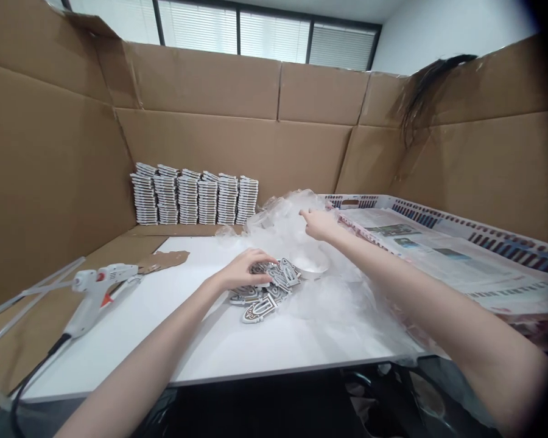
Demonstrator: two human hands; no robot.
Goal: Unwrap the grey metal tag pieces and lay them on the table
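Note:
My left hand [246, 269] curves round some flat white and dark ornamented pieces at the left of a loose pile [274, 289] on the white tabletop. Pieces show between its thumb and fingers. One piece with a rounded end [259, 309] lies at the pile's near side. My right hand [320, 224] reaches into a heap of thin translucent plastic [278, 216] beside the basket. Its index finger points left and the other fingers are curled at the plastic, partly hidden. Below that hand, a round white ring-like object [314, 263] sits among the plastic.
Several neat stacks of similar pieces [207, 201] stand against the cardboard wall [210, 140] at the back. A white glue gun [89, 298] with a black cord lies on the left. At right is a plastic basket [432, 219] lined with newspaper [456, 267].

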